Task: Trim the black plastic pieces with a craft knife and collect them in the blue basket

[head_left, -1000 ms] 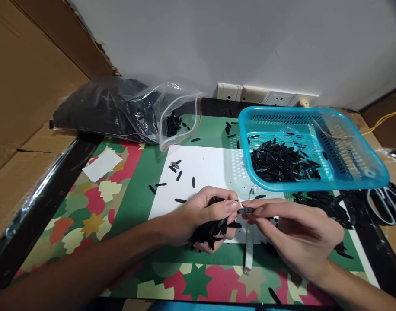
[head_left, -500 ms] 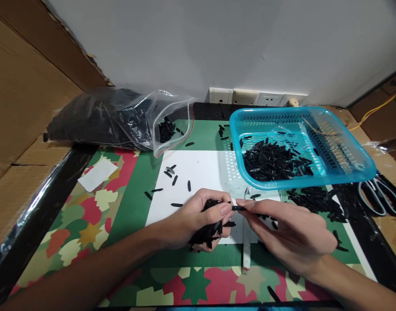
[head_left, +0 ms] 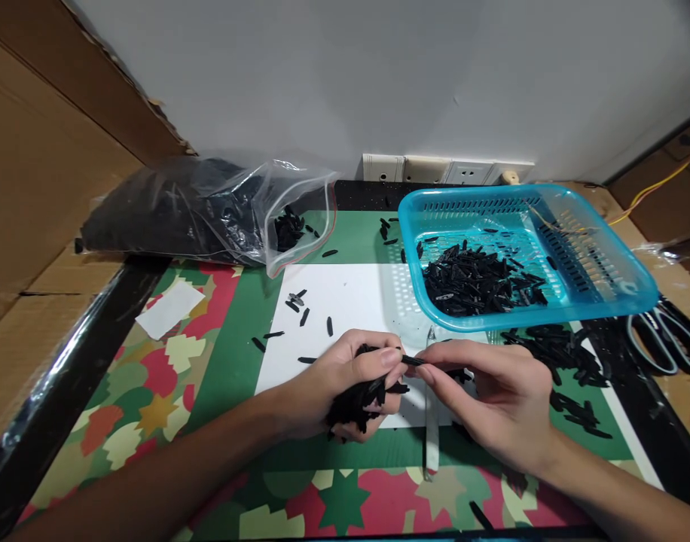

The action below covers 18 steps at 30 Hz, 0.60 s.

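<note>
My left hand (head_left: 359, 380) is closed around a bundle of small black strips (head_left: 350, 406), narrow with tapered ends. Between its thumb and forefinger pokes one black strip (head_left: 412, 360), bridging the gap to my right hand (head_left: 486, 391). The thumb and forefinger of my right hand pinch that strip's other end. A slim pale pen-like tool with a pointed tip (head_left: 432, 429) lies between the hands on white paper (head_left: 356, 293). Loose black strips (head_left: 304, 316) are scattered on the paper, and a few show partly behind my right hand.
A blue plastic basket (head_left: 526, 324) holds a heap of black strips and some thin sticks. More strips (head_left: 565, 350) lie right of it, near scissors (head_left: 664, 342). A clear zip bag (head_left: 181, 211) full of black stuff lies at back left; wall sockets (head_left: 427, 169) are behind.
My right hand has shifted a little left and its fingers have curled more around the strip's end. More strips on the right are uncovered. My left hand stays nearly in place.
</note>
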Tool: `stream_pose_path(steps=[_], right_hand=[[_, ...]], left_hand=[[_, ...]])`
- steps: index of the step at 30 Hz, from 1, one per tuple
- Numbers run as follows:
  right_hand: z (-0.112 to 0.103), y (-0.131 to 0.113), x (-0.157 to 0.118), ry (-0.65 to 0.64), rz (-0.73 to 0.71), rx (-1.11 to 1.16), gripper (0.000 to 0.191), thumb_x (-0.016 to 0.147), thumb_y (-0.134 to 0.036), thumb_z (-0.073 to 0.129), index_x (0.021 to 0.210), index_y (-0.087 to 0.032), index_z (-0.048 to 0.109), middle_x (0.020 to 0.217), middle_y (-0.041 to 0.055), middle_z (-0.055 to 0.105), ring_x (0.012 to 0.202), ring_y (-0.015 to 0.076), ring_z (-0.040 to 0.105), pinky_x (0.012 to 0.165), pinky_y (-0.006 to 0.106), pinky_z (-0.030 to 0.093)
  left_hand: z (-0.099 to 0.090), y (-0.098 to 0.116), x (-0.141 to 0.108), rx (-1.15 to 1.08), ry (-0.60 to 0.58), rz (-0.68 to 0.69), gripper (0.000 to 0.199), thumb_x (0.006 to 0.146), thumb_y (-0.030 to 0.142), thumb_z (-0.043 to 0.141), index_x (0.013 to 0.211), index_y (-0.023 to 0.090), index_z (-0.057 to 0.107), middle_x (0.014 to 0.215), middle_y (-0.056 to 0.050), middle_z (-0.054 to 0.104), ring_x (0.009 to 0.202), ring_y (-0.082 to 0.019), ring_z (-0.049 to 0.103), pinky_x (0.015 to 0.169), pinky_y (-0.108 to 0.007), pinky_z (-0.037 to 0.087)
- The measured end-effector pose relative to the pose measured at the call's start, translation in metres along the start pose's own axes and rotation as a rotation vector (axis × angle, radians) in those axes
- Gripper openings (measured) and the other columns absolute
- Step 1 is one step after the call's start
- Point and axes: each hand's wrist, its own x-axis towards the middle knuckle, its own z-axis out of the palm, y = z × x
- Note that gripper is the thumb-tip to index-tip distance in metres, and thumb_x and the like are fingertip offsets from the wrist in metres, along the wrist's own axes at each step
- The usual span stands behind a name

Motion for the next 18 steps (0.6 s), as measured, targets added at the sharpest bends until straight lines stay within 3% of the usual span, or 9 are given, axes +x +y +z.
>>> stream_pose_path(steps=[18], right_hand=[[-0.0003,0.0018,0.0,0.009,0.037,0.029,0.016,0.091,-0.008,0.079,0.1,-0.02,0.08,0.085,-0.0013,0.085,0.07,0.0117,0.08,0.068,0.015,0.064]], left_hand=[[-0.0022,0.0025,0.0008,-0.097,-0.078,-0.007,0.034,0.102,0.046,0.063,0.082,0.021,0.054,0.06,0.008,0.037,0.045,-0.005,0.025,0.032,-0.009,0.029]])
